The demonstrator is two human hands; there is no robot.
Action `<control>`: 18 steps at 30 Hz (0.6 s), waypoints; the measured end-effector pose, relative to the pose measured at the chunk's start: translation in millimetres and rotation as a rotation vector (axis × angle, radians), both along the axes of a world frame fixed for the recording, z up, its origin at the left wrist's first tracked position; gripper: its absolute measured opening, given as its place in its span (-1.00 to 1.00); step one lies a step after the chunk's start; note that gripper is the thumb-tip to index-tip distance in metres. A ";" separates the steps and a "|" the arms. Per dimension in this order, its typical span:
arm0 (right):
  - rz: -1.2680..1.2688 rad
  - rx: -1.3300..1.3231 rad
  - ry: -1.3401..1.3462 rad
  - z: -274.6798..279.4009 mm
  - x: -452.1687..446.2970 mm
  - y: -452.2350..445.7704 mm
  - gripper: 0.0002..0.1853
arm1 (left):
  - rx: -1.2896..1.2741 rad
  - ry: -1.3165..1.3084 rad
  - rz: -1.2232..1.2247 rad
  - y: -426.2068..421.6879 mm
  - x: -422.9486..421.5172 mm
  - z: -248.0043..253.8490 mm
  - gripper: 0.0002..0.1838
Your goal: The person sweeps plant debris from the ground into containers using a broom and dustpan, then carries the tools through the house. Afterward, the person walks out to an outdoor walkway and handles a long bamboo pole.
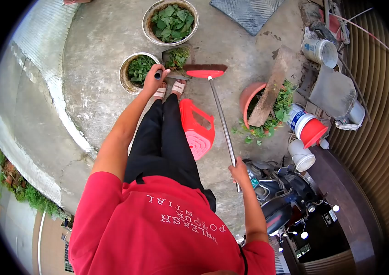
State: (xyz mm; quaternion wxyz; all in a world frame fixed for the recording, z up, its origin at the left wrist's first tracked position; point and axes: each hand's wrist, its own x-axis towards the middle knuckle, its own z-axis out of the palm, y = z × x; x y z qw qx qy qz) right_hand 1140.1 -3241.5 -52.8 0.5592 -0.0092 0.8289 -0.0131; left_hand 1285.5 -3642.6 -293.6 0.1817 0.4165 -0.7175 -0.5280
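Greens [178, 57] could be spilled if the dustpan [165, 57], just ahead of the left hand [151, 81], were tipped; what seems its dark handle [158, 74] is gripped there. A stool [197, 137], left of the broom [220, 117], could be knocked by a wide swing. The broom is gripped near its top by the right hand [239, 173], its head [206, 73] well ahead of that grip.

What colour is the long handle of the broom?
The broom handle is silvery grey, best seen in the head view.

The head-worn view, wide and round-edged, looks forward and steeply down, close above the wearer's red shirt [158, 233] and farther from the concrete ground [98, 59].
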 end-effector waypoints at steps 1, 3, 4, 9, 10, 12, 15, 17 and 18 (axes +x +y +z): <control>-0.079 0.003 -0.011 6.3 4.0 7.3 -0.65 | 0.050 -0.015 0.020 -1.4 0.3 0.7 -0.75; -0.239 0.003 -0.039 11.3 17.4 13.5 -0.67 | 0.013 0.013 0.002 0.2 0.5 1.8 -0.76; -0.362 -0.013 -0.060 9.9 23.9 11.1 -0.71 | -0.011 0.033 -0.015 3.2 1.9 0.8 -0.76; -0.588 -0.051 -0.084 -10.2 42.3 -18.3 -0.75 | -0.056 -0.017 -0.159 12.4 7.9 6.8 -0.78; -0.593 -0.048 -0.082 -13.5 44.4 -19.9 -0.75 | -0.113 -0.062 -0.184 14.8 8.5 8.3 -0.79; -0.632 -0.059 -0.112 -15.1 45.0 -21.3 -0.75 | -0.001 -0.016 -0.193 17.1 8.2 13.2 -0.80; -0.773 -0.104 -0.204 -9.6 40.5 -15.2 -0.76 | 0.130 0.026 -0.179 25.0 9.3 26.5 -0.83; -0.912 -0.143 -0.280 -8.7 40.1 -5.6 -0.76 | 0.175 0.059 -0.178 25.6 8.9 37.4 -0.84; -0.946 -0.154 -0.282 -8.5 40.8 -3.2 -0.77 | 0.165 0.077 -0.175 25.0 9.2 45.1 -0.84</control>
